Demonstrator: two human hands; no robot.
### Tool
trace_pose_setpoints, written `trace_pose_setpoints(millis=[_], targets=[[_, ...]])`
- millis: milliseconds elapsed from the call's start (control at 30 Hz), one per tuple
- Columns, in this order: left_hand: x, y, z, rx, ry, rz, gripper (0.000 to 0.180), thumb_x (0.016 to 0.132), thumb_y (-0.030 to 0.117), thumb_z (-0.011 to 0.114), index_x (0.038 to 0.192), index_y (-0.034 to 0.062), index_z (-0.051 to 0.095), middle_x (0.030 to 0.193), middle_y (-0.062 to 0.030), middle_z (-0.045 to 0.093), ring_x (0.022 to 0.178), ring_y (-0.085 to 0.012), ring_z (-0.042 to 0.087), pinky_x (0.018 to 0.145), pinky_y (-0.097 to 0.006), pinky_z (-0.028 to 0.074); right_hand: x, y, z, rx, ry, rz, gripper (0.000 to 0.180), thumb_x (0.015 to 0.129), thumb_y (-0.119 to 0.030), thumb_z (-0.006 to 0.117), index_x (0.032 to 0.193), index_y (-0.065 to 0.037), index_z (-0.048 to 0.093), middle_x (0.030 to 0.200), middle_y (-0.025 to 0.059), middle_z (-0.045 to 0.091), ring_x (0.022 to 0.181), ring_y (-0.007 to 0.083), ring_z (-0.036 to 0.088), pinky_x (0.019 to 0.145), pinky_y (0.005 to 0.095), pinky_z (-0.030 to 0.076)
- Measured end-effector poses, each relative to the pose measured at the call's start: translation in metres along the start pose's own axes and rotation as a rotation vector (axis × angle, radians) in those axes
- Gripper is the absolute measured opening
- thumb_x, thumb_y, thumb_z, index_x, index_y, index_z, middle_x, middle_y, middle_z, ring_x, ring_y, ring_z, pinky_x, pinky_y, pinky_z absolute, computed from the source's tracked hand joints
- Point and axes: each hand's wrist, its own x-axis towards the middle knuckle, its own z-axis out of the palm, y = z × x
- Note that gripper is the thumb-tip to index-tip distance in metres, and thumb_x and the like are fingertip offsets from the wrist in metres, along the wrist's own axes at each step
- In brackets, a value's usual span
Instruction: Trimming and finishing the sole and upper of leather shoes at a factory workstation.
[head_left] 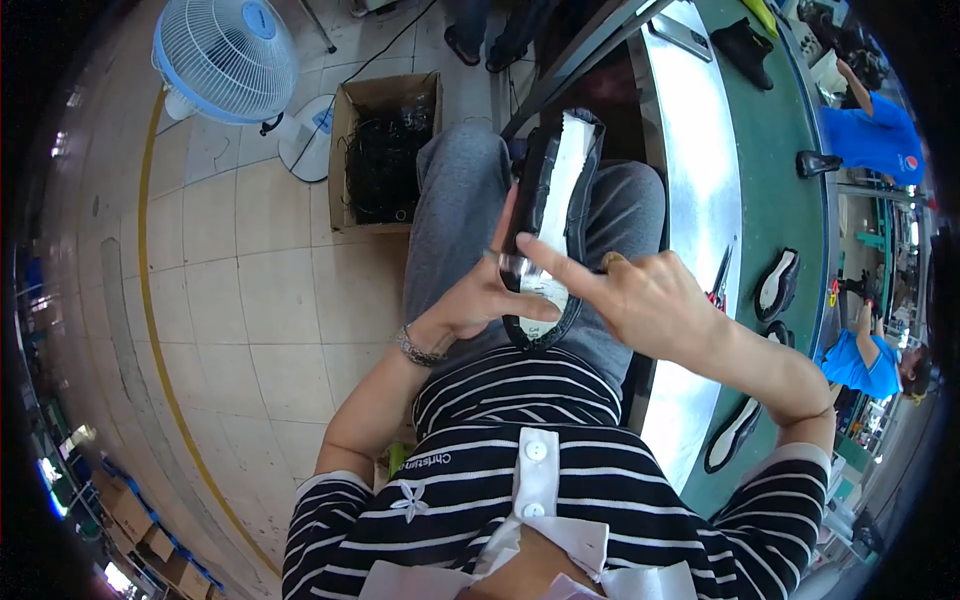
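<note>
An unfinished black shoe [568,185] lies sole-up above my lap, its white insole board showing and its black upper folded over the rim. My left hand [480,300] grips it near the lower end, with the thumb across the white board and the fingers along the left side. From the right, my right hand [655,305] reaches over it. The index finger is stretched out, its tip at the shoe's left edge, while the other fingers curl in. A small yellowish thing shows at those curled fingers; I cannot tell what it is.
To my right runs a metal ledge [690,130] with a phone [682,36] and scissors [720,280]. Beyond it, a green conveyor belt [760,190] carries several black shoes. A cardboard box [340,160] of black scraps and a fan [226,60] stand left. Other people are nearby.
</note>
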Motion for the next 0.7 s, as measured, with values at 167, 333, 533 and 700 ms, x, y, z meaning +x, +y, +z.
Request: trace_pose_setpoints(millis=[167, 333, 533, 700], targets=[[-0.019, -0.02, 0.006, -0.246, 0.193, 0.12, 0.081, 0.078, 0.009, 0.078, 0.145, 0.0057, 0.032, 0.133, -0.0115, 0.052, 0.118, -0.0218, 0.055, 0.102, -0.034, 0.046, -0.016, -0.011, 0.024, 0.229, 0.236, -0.123, 0.079, 0.089, -0.006, 0.049, 0.154, -0.032, 0.012, 0.067, 0.0093, 0.059, 0.039, 0.0142, 0.053, 0.029, 0.0272, 0.04], [-0.028, -0.029, -0.008, -0.259, -0.018, -0.141, 0.065, 0.08, 0.014, 0.078, 0.134, -0.0003, 0.044, 0.123, -0.0109, 0.06, 0.109, -0.0177, 0.059, 0.094, -0.032, 0.049, -0.018, -0.019, 0.023, 0.122, -0.026, -0.07, 0.075, 0.091, -0.013, 0.052, 0.153, -0.032, 0.015, 0.067, 0.0097, 0.057, 0.044, 0.0137, 0.056, 0.033, 0.0285, 0.044], [-0.027, -0.005, 0.011, 0.356, 0.12, -0.027, 0.046, 0.08, 0.016, 0.078, 0.119, -0.0006, 0.058, 0.109, -0.0094, 0.066, 0.098, -0.0151, 0.063, 0.088, -0.031, 0.051, -0.015, -0.008, 0.045, 0.194, -0.078, 0.089, 0.066, 0.096, -0.021, 0.048, 0.153, -0.033, 0.017, 0.07, 0.0123, 0.06, 0.047, 0.0139, 0.059, 0.033, 0.0288, 0.045], [-0.019, 0.0, 0.012, 0.146, 0.067, -0.218, 0.046, 0.081, 0.019, 0.078, 0.118, 0.0008, 0.059, 0.106, -0.0081, 0.066, 0.097, -0.0146, 0.062, 0.088, -0.028, 0.049, -0.032, -0.031, 0.048, 0.137, 0.25, -0.252, 0.066, 0.096, -0.018, 0.047, 0.152, -0.034, 0.017, 0.064, 0.0077, 0.056, 0.043, 0.0108, 0.054, 0.032, 0.0249, 0.042]])
